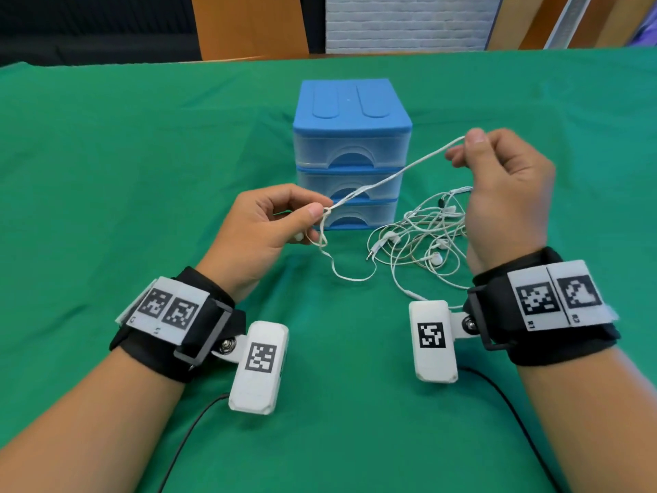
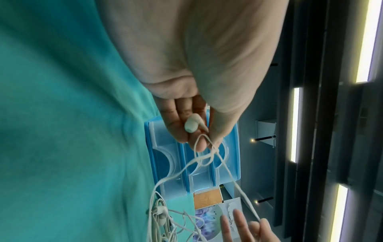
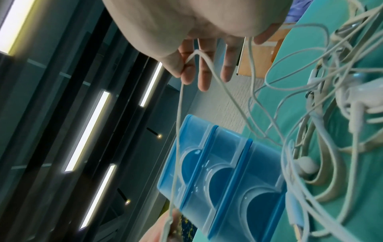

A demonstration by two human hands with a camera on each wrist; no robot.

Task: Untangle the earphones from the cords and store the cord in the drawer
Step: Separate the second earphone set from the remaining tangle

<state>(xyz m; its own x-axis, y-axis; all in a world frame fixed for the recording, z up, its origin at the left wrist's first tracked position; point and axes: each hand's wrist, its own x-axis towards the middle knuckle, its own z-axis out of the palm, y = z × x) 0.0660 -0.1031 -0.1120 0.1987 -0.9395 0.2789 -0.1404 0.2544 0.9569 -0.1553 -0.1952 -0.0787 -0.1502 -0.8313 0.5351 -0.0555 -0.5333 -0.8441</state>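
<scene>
Small black characters "R1" and "R2" readable on white marker strip of right black wristband (image 1: pixel 554 297). Print on left black wristband (image 1: pixel 167 309) too blurred to read.

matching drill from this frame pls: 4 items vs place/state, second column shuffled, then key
1. left hand
2. right hand
3. earphone tangle
4. drawer unit

a. on the green cloth, beside the unit's base
b. pinches a knotted wire low, an earbud tucked in the palm
c. three drawers, all closed
d. holds the raised end of the taut wire

Pairs: 1-b, 2-d, 3-a, 4-c
</scene>
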